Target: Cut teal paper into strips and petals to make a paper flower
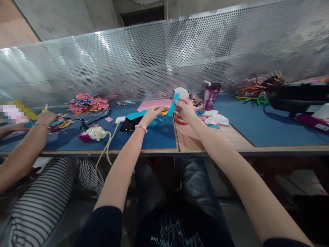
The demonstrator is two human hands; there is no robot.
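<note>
My right hand (pixel 185 109) pinches a bright blue paper strip (pixel 173 105), which stands tilted above the table's middle. To its left, my left hand (pixel 153 114) hangs over the table with fingers stretched toward the strip, apart from it, and I see nothing in them. A larger blue paper sheet (pixel 135 115) lies beside my left wrist, partly over a dark phone-like slab (pixel 125 125). Below the left hand are small blue paper pieces (pixel 153 124). Red-handled scissors (pixel 181 119) rest beneath my right hand, partly hidden by it.
Pink sheets (pixel 155 104) lie behind my hands. A purple cup with a straw (pixel 212 96) and crumpled white tissue (pixel 217 118) stand right. A cabled glue gun (pixel 94 133) and pink paper bundle (pixel 87 103) lie left. A co-worker's hand (pixel 46 118) is far left. A perforated metal panel (pixel 144 61) borders the back.
</note>
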